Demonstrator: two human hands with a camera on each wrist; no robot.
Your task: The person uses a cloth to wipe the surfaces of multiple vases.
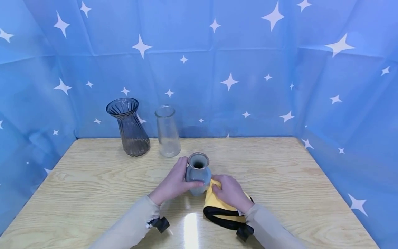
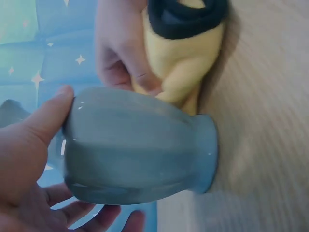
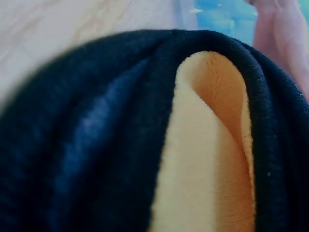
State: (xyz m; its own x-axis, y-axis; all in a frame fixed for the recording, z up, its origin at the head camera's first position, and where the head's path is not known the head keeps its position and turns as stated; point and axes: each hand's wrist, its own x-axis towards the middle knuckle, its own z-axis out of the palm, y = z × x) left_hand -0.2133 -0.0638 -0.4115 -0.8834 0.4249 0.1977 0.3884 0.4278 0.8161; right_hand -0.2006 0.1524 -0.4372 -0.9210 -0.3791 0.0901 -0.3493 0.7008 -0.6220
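Note:
A small grey-blue glazed vase (image 1: 199,174) with a flared rim stands at the middle of the table. My left hand (image 1: 177,178) grips its left side, thumb across the front and fingers round the back. On the vase's right, my right hand (image 1: 230,192) pinches a yellow cloth (image 1: 212,200) with black edging, held against the vase's side. In the left wrist view the vase (image 2: 135,147) lies sideways across the picture, the cloth (image 2: 186,63) bunched beside it. Folds of the cloth (image 3: 193,154) fill most of the right wrist view and hide the right fingers there.
Behind and to the left stand a dark ribbed glass vase (image 1: 133,135) and a clear glass vase (image 1: 168,135). The wood-grain table (image 1: 264,159) is enclosed at the back and sides by a blue star-patterned curtain (image 1: 199,83).

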